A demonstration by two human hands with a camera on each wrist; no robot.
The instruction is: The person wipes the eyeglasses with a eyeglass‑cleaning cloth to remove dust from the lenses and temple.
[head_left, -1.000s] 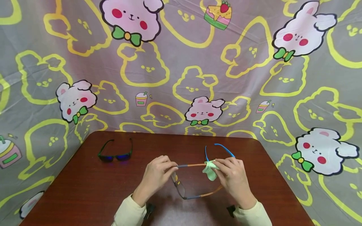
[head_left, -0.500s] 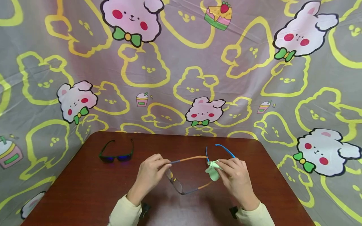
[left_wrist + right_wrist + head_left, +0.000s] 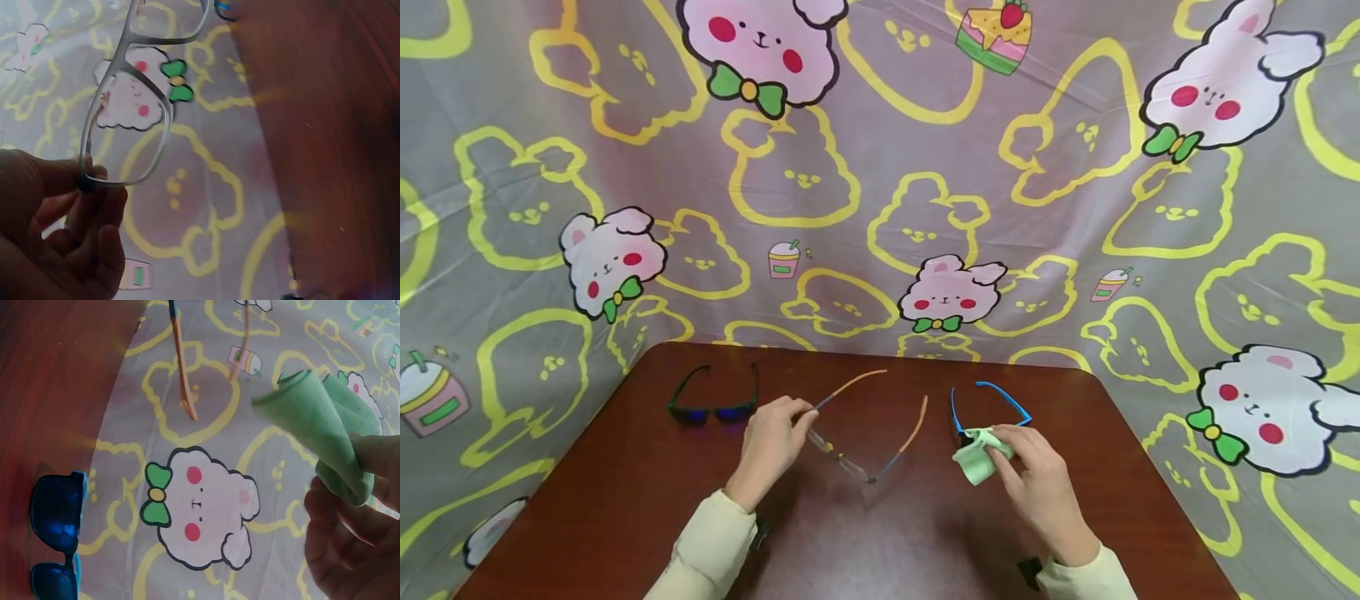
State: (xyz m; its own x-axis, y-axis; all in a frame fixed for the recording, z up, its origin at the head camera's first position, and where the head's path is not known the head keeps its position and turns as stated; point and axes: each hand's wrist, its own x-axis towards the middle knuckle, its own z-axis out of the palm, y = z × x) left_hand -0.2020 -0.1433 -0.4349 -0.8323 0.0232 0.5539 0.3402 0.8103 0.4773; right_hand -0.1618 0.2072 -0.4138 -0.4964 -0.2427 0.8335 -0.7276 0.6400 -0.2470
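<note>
In the head view, my left hand (image 3: 769, 450) pinches a pair of eyeglasses (image 3: 914, 429) by the hinge end of one temple. The clear-lensed frame is dark; its unfolded temples turn from blue to orange toward the tips. Up close in the left wrist view, thumb and fingers (image 3: 37, 181) grip the corner of the eyeglass frame (image 3: 164, 122). My right hand (image 3: 1037, 471) pinches a folded light green cloth (image 3: 976, 462), apart from the eyeglasses. The right wrist view shows the cloth (image 3: 306, 415) bunched between thumb and fingers, its free end sticking out.
Blue-framed sunglasses (image 3: 1019, 407) stand unfolded on the table behind the right hand, partly hidden by the cloth. Black sunglasses (image 3: 711, 415) with blue lenses lie unfolded at the back left. A cartoon-print curtain (image 3: 850, 192) surrounds the brown table (image 3: 865, 550).
The left hand has carried the eyeglasses left, away from the cloth, and their temples have swung to point away from me. The right hand still holds the cloth near its earlier place.
</note>
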